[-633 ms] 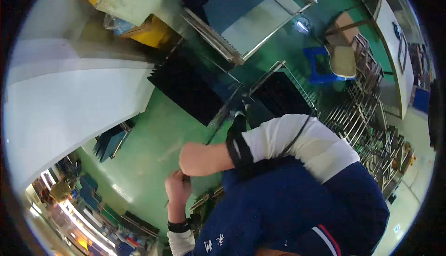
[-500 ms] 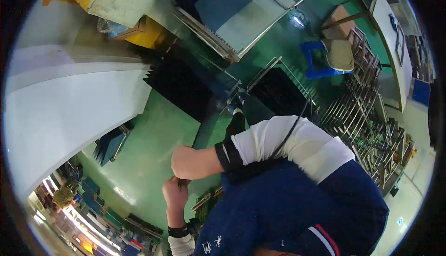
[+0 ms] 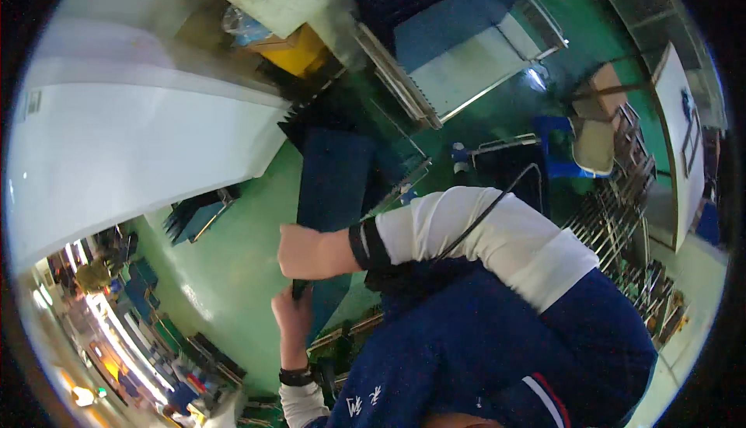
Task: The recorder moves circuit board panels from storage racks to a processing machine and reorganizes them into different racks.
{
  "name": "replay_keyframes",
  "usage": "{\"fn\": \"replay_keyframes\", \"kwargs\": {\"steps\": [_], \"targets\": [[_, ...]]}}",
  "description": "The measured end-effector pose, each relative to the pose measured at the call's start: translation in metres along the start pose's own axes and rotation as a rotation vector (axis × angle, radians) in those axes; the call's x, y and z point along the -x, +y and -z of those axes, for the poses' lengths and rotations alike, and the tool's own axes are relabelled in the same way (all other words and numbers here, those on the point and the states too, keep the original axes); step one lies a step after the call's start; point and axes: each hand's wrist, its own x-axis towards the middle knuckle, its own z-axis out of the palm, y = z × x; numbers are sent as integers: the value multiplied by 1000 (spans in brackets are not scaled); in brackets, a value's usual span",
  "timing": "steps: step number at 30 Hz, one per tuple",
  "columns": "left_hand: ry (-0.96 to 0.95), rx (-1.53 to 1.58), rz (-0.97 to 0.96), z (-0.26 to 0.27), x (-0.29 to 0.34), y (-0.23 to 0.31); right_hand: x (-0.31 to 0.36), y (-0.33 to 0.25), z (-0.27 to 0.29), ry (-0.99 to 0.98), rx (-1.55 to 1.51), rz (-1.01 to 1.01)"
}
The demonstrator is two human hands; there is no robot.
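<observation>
panel (image 3: 334,175) flat, dark blue, straight-sided; both hands (image 3: 309,252) pinching along one edge

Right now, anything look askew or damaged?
Mainly the black cord: it bows loosely across the white right sleeve and could perhaps snag. The metal frames at the picture's right look jumbled, at mixed angles. No obvious damage on the blue panel by the right hand.

Single head cam, left fisheye of the pair. Looks steeply down over wearer's navy torso (image 3: 474,342), which fills the near right. Left hand (image 3: 291,319) and right hand (image 3: 301,252) close to lens, left of centre. Green floor (image 3: 260,237) beneath; metal-railed cart (image 3: 475,82) at far side. Rim bends edges.
</observation>
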Motion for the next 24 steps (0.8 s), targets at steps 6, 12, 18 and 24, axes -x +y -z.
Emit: {"fn": "replay_keyframes", "kwargs": {"steps": [6, 12, 18, 24], "targets": [[58, 168, 194, -5, -48, 18, 39, 70, 75, 202, -103, -44], [218, 303, 159, -47, -111, 62, 219, 219, 150, 290, -41, -433], [341, 195, 157, -70, -160, 96, 307, 314, 212, 225, 277, -755], [267, 159, 394, -87, -186, 122, 330, 346, 205, 128, 221, -698]]}}
